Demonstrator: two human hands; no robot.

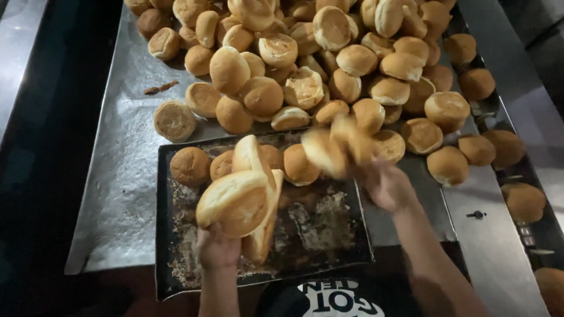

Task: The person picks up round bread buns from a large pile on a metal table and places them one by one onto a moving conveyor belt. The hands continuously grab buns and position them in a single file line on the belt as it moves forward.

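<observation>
My left hand grips a cluster of joined golden bread rolls and holds it up over a dark, crumb-covered baking tray. My right hand holds more rolls, blurred by motion, just past the tray's far right corner. A few rolls still lie along the tray's far edge. Beyond the tray, a big heap of loose rolls covers the metal table.
The steel table is dusted with flour on its left part. Single rolls lie apart from the heap, and others sit along the right rail. A dark gap runs down the left side.
</observation>
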